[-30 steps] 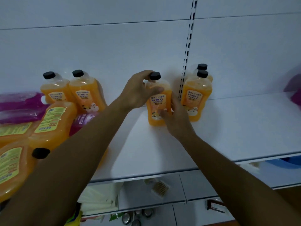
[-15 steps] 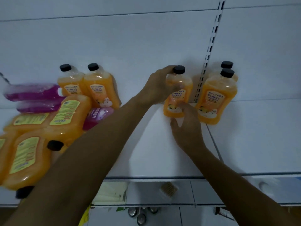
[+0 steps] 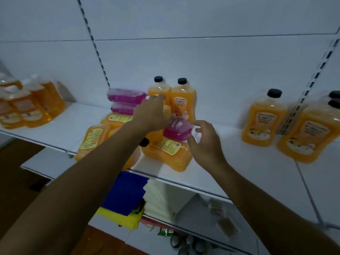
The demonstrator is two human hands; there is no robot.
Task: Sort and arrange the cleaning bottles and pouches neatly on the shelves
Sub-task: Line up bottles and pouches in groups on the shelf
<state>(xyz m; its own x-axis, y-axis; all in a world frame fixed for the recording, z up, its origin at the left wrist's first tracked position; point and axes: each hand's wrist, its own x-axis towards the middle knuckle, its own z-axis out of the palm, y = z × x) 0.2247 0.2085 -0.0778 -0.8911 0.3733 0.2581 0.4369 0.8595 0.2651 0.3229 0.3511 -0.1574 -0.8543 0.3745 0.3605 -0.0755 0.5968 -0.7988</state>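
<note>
A pile of cleaning products lies mid-shelf. It holds a pink pouch [image 3: 176,130] resting on a lying orange bottle [image 3: 167,151], with more lying orange bottles [image 3: 93,138] to the left. Two stacked pink pouches [image 3: 127,95] and two upright orange bottles [image 3: 183,100] stand behind. My left hand [image 3: 150,115] hovers over the pile with fingers spread, holding nothing. My right hand [image 3: 204,138] is open just right of the pink pouch, fingertips close to it. One upright orange bottle [image 3: 263,120] stands alone to the right, beside two more [image 3: 309,133].
The white shelf [image 3: 239,162] has bare surface between the pile and the right-hand bottles. A blurred group of orange bottles [image 3: 27,107] stands at far left. Below the shelf lie blue and yellow cloths [image 3: 125,196], a white stack [image 3: 158,197] and small metal items [image 3: 184,243].
Both hands have let go of the upright orange bottle, now standing beside the two at right. The hands and the view have swung left to the pile.
</note>
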